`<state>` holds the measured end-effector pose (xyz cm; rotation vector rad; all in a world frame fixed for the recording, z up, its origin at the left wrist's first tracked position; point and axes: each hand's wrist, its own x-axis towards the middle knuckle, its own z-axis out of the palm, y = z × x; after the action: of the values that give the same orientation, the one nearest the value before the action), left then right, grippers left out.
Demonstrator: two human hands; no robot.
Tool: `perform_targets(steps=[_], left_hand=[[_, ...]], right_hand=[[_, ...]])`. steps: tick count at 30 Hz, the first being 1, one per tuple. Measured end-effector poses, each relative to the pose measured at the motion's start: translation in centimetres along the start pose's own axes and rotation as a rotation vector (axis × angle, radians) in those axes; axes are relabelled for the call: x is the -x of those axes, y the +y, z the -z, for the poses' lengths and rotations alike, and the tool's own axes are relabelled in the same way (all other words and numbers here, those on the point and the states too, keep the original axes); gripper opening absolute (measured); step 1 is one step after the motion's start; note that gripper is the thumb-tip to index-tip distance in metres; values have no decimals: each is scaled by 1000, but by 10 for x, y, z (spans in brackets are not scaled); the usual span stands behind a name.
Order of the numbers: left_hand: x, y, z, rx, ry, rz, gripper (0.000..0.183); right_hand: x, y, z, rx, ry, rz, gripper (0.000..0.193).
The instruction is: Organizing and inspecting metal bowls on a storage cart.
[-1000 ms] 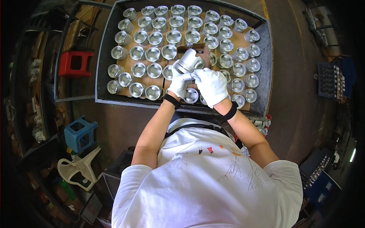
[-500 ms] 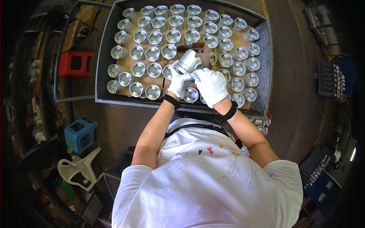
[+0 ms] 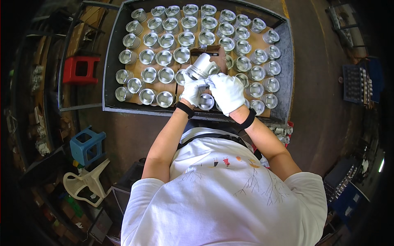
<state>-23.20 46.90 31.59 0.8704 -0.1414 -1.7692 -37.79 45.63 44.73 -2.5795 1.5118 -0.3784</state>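
Note:
My left hand (image 3: 193, 91), in a white glove, is closed round the lower end of a silver metal piston (image 3: 201, 65). The piston is tilted over the bin, its ringed grooves toward my hands. Against its near right edge, my gloved right hand (image 3: 227, 92) is closed in a pinch; whatever is between those fingertips is hidden. Below the hands, another piston (image 3: 206, 101) stands among rows of similar ones on brown cardboard (image 3: 160, 87). Just beyond the held piston lies a small cardboard box (image 3: 221, 60) with a dark, pen-like stick (image 3: 211, 54) in it.
A grey metal bin (image 3: 106, 74) with raised walls surrounds the pistons. On the left are a red stool (image 3: 72, 69), a blue stool (image 3: 78, 143) and a cream plastic chair (image 3: 73, 184). A blue rack (image 3: 353, 86) of metal parts stands at the right.
Almost nothing differs. Both hands and the held piston keep nearly the same place, with only a very slight shift of the right hand and the view.

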Motion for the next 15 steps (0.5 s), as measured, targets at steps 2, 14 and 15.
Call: perform_targets(steps=[2, 14, 15], left_hand=[[-3, -3, 4, -35, -12, -29, 29], [-1, -1, 1, -26, -63, -8, 30], [-3, -3, 6, -25, -61, -11, 30]], right_hand=[[0, -1, -1, 3, -4, -1, 16], [2, 0, -1, -5, 57, -5, 13], [2, 0, -2, -22, 96, 8, 11]])
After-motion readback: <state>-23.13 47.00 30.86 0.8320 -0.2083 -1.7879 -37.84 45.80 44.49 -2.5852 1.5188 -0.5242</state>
